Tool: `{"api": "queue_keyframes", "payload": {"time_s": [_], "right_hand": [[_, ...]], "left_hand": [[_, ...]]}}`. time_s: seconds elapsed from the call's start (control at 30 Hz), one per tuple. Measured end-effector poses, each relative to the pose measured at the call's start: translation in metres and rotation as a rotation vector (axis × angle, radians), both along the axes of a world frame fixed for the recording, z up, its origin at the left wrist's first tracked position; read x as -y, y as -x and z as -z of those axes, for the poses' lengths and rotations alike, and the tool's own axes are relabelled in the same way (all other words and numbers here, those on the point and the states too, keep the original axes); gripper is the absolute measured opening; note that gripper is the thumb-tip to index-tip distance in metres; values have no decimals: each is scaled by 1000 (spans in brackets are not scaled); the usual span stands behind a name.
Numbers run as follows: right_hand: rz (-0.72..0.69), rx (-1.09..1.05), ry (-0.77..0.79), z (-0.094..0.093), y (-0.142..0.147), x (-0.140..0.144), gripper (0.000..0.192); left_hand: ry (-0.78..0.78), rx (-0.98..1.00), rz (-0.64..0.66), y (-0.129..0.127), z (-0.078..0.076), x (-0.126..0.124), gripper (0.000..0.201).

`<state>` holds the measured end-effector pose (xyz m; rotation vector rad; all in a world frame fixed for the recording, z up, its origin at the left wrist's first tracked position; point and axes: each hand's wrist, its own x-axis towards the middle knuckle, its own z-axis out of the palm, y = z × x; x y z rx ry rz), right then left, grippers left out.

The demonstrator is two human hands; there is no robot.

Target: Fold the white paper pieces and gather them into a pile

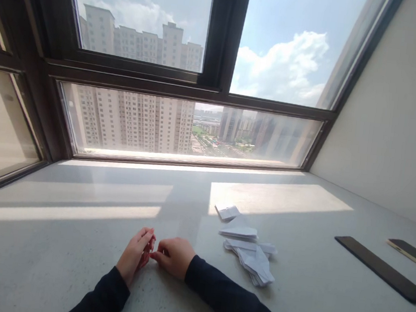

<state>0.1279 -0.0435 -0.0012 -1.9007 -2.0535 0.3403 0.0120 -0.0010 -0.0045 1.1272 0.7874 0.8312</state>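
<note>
My left hand (135, 254) is held just above the pale sill with its fingers curled inward. Close against its fingertips, my right hand (174, 256) is closed in a pinch, thumb and forefinger together. Whatever lies between the fingers, if anything, is too small or hidden to make out. To the right of my right hand lies a loose pile of folded white papers (256, 264). Behind that pile are another folded paper (239, 228) and a smaller folded piece (227, 212), both flat on the sill.
The wide pale sill (49, 258) runs up to a dark window frame (200, 92). At the right lie a long dark flat strip (383, 268) and a second dark strip (412, 253) with a light edge. A plain wall (395, 122) closes the right side.
</note>
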Motion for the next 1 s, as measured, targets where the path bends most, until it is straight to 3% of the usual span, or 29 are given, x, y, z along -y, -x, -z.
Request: {"api": "queue_keyframes", "payload": {"time_s": [0.17, 0.63, 1.0], "right_hand": [[-34, 39, -28, 9, -5, 1, 27], [-60, 52, -58, 12, -5, 3, 24], [-67, 34, -79, 14, -5, 2, 24]], "left_hand": [[53, -21, 109, 0, 3, -8, 29], [80, 13, 141, 4, -1, -6, 23], [61, 25, 200, 4, 7, -13, 24]]}}
